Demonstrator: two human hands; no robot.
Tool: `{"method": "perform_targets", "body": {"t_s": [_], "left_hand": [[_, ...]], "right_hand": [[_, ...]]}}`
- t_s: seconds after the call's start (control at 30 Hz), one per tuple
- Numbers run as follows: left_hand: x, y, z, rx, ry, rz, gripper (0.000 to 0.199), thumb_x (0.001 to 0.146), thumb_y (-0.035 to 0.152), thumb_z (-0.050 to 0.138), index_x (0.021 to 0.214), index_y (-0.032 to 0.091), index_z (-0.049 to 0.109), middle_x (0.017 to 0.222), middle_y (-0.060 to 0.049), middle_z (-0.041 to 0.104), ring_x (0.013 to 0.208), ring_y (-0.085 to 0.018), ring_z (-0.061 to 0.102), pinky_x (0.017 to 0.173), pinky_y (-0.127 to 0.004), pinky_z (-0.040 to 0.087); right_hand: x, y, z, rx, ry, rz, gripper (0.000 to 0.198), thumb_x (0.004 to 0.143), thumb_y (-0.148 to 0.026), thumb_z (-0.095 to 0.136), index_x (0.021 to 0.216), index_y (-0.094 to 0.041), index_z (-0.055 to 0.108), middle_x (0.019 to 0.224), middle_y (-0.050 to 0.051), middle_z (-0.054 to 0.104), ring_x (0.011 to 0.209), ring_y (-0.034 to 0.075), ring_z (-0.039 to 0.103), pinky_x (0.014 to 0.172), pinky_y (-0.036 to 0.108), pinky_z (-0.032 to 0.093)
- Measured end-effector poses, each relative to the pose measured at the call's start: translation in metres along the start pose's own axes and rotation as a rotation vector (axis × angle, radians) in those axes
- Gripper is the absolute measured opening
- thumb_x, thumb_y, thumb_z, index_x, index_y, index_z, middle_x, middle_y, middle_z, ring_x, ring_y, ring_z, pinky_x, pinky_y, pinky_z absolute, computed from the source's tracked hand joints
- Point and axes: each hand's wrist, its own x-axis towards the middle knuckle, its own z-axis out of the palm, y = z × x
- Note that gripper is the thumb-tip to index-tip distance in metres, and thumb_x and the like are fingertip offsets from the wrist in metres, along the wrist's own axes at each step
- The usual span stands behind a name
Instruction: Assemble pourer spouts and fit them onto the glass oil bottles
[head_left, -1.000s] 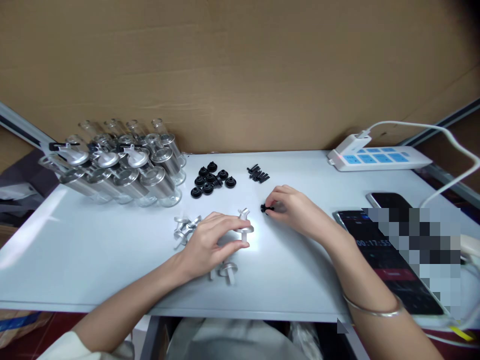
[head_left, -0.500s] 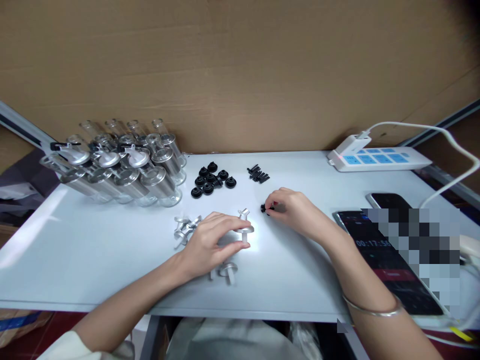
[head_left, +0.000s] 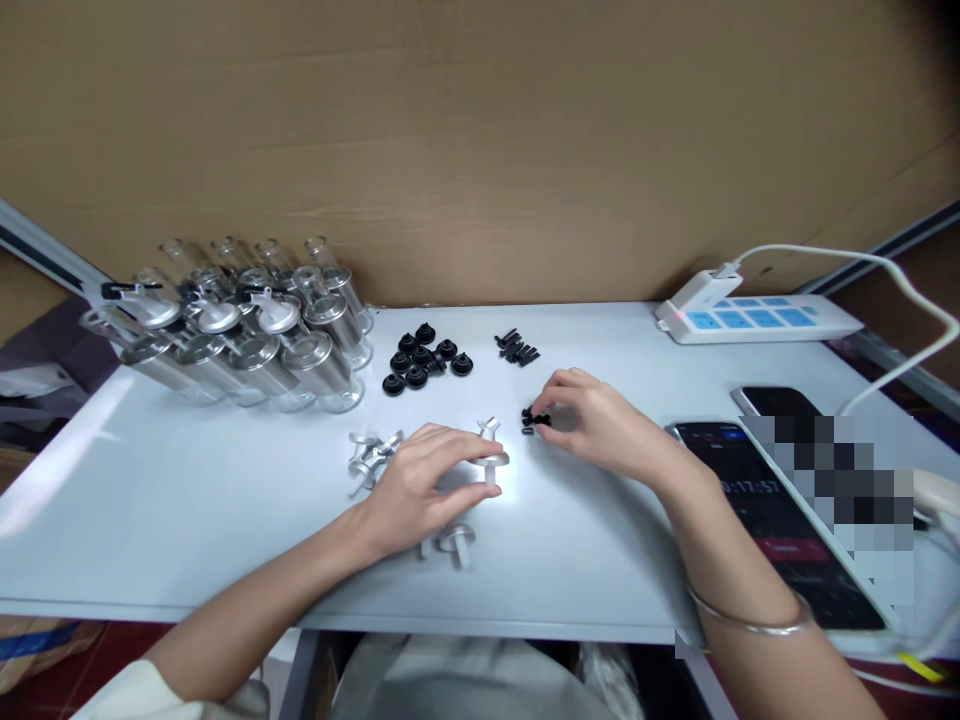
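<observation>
My left hand (head_left: 424, 485) is closed on a silver pour-spout lid (head_left: 491, 460), pinching it between thumb and fingers with its stem pointing down. Beside and under that hand lie more silver spout lids (head_left: 367, 460), and another spout lid (head_left: 459, 540) sits nearer the front edge. To the right, my right hand (head_left: 581, 415) reaches over a small pile of tiny black pieces (head_left: 529, 420). Its thumb and forefinger are parted around the pile, and no piece shows gripped between them.
Glass bottles with metal sleeves (head_left: 259, 360) crowd the left back, a few topped with spouts. Black round stoppers (head_left: 416, 365) and thin black strips (head_left: 517, 348) lie mid-table. A power strip (head_left: 757, 318) and phones (head_left: 772, 520) are at right, before a cardboard wall (head_left: 480, 150).
My right thumb and forefinger have spread apart, uncovering more of the tiny black pieces. My left hand stays in place with the spout lid.
</observation>
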Motion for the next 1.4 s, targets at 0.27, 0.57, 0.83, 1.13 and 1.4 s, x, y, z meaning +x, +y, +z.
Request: {"method": "perform_targets", "body": {"t_s": [0.27, 0.57, 0.83, 1.13, 1.4], "left_hand": [[0.001, 0.001, 0.0, -0.001, 0.0, 0.003, 0.023, 0.086, 0.027, 0.062, 0.107, 0.018, 0.059, 0.096, -0.006, 0.072, 0.088, -0.016, 0.067, 0.078, -0.03, 0.051], [-0.001, -0.001, 0.0, -0.005, -0.009, -0.002, 0.024, 0.086, 0.024, 0.062, 0.109, 0.018, 0.058, 0.098, -0.007, 0.072, 0.09, -0.016, 0.067, 0.08, -0.03, 0.051], [-0.002, -0.002, 0.0, 0.007, -0.048, 0.03, 0.023, 0.088, 0.02, 0.058, 0.111, 0.017, 0.056, 0.102, -0.007, 0.07, 0.095, -0.016, 0.065, 0.082, -0.03, 0.049], [-0.002, -0.002, 0.001, 0.027, -0.027, 0.051, 0.023, 0.089, 0.022, 0.057, 0.112, 0.019, 0.054, 0.101, -0.007, 0.07, 0.094, -0.016, 0.065, 0.084, -0.031, 0.046], [-0.002, -0.002, 0.001, -0.001, -0.034, 0.057, 0.026, 0.089, 0.022, 0.057, 0.115, 0.021, 0.053, 0.102, -0.006, 0.071, 0.095, -0.017, 0.065, 0.084, -0.031, 0.046]], "right_hand": [[0.001, -0.004, 0.007, -0.025, -0.051, -0.066, 0.009, 0.073, -0.014, 0.062, 0.073, -0.019, 0.069, 0.08, 0.007, 0.06, 0.082, 0.022, 0.052, 0.074, 0.036, 0.046], [0.002, -0.004, 0.004, 0.084, 0.133, -0.076, 0.009, 0.075, -0.014, 0.06, 0.074, -0.02, 0.066, 0.081, 0.007, 0.062, 0.084, 0.023, 0.056, 0.075, 0.036, 0.047], [-0.004, -0.028, -0.003, 0.802, 0.318, -0.048, 0.01, 0.072, -0.025, 0.072, 0.071, -0.02, 0.063, 0.075, 0.003, 0.07, 0.071, 0.016, 0.065, 0.067, 0.031, 0.054], [-0.001, -0.038, 0.009, 0.945, 0.375, -0.013, 0.009, 0.07, -0.029, 0.076, 0.075, -0.022, 0.072, 0.078, 0.004, 0.073, 0.074, 0.018, 0.067, 0.069, 0.033, 0.055], [-0.001, -0.04, 0.013, 0.968, 0.378, -0.037, 0.008, 0.068, -0.027, 0.077, 0.072, -0.022, 0.072, 0.077, 0.005, 0.074, 0.075, 0.02, 0.068, 0.072, 0.036, 0.055]]}}
